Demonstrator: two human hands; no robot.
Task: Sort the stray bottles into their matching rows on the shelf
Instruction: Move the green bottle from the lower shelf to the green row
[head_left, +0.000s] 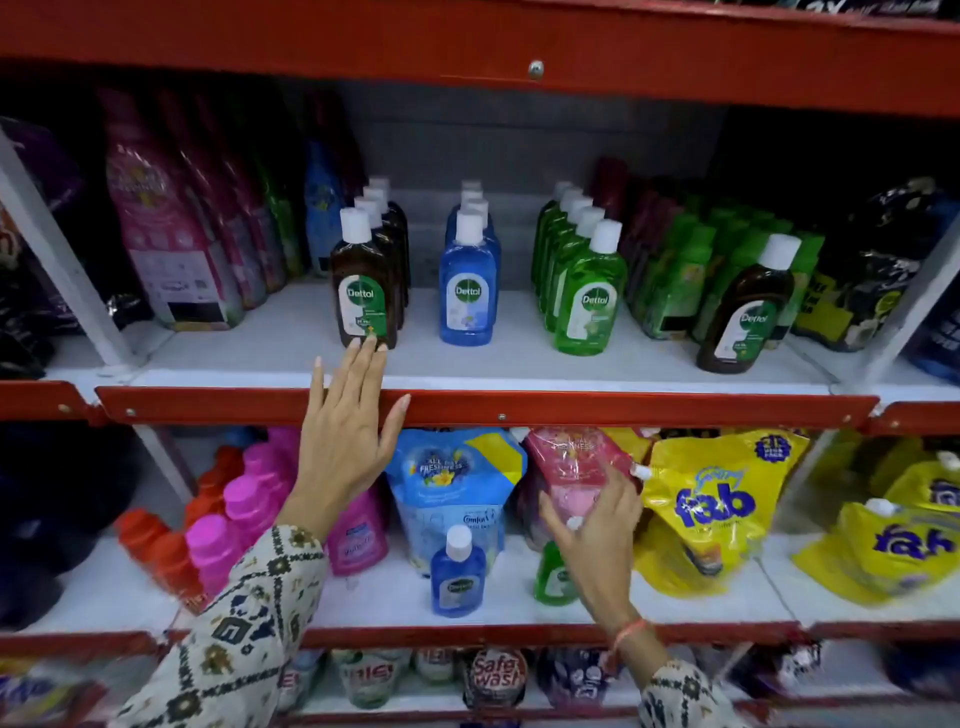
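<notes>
With the left hand (345, 441) spread flat against the brown row (371, 260), the right hand (597, 540) curled over a stray green bottle (553, 577), apparently next bound for the green row (576, 260).

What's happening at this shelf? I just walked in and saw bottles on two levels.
A person is sorting Dettol bottles into colour rows. The left hand lies open, fingers at the base of the front brown bottle in its row. The right hand is closing over a stray green bottle on the lower shelf. A stray blue bottle stands beside it, and another brown bottle sits apart at the upper right.
</notes>
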